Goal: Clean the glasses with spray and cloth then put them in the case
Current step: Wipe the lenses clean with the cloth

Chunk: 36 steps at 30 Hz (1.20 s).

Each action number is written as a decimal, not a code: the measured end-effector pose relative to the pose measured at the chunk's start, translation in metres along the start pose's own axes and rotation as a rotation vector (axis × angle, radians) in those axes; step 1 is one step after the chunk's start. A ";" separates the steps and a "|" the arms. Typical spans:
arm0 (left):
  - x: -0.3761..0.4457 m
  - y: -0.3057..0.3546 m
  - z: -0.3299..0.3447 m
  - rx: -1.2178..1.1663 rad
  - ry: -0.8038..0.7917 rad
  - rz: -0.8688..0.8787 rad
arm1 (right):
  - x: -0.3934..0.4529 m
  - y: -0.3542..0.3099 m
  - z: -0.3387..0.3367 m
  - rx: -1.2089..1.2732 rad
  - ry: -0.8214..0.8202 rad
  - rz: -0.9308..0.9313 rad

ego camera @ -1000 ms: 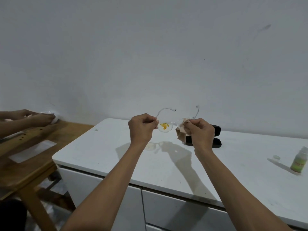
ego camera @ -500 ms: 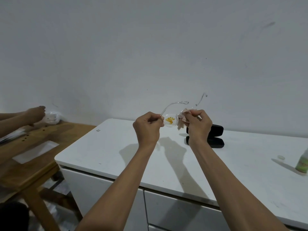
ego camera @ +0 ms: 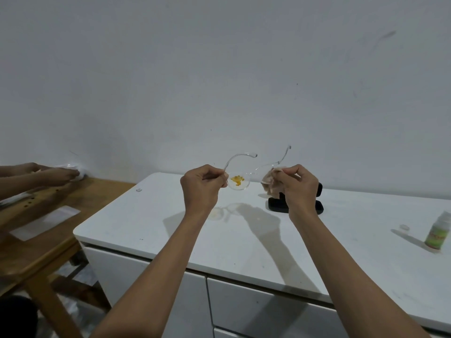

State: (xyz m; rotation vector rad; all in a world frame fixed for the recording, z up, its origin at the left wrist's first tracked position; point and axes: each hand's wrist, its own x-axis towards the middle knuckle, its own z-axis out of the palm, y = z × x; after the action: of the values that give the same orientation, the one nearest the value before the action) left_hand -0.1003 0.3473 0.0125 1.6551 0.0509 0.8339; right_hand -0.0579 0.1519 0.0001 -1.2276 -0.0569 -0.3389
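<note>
I hold clear-framed glasses (ego camera: 240,182) in the air above the white cabinet top (ego camera: 244,235). Their left lens carries a yellow smear. My left hand (ego camera: 202,186) pinches the frame at its left hinge. My right hand (ego camera: 299,185) grips a crumpled beige cloth (ego camera: 271,184) wrapped over the right lens, which is hidden. Both temples curve up toward the wall. The open black case (ego camera: 275,206) lies on the top behind my right hand, partly covered by it. A small spray bottle (ego camera: 438,234) with a green label stands at the far right.
A small clear cap (ego camera: 404,226) lies left of the bottle. A wooden table (ego camera: 48,215) adjoins the cabinet on the left, with a paper sheet (ego camera: 44,222) on it. Another person's hands (ego camera: 51,175) work there on something white by the wall.
My hands have moved apart and slightly down, so the stained lens shows more fully. The other person's hands have returned to the white object on the wooden table.
</note>
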 end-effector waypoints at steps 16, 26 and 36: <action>-0.012 0.007 0.024 -0.056 0.003 0.065 | 0.005 -0.017 0.036 0.250 0.147 -0.082; -0.009 0.006 0.022 -0.042 0.045 0.035 | 0.009 -0.018 0.017 -0.042 -0.081 -0.075; -0.009 -0.001 0.015 -0.007 0.017 0.042 | 0.001 -0.023 0.004 -0.147 -0.152 -0.067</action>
State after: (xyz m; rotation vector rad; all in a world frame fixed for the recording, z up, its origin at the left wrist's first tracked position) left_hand -0.0982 0.3306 0.0072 1.6476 0.0251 0.8789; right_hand -0.0630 0.1481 0.0229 -1.3979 -0.2073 -0.3113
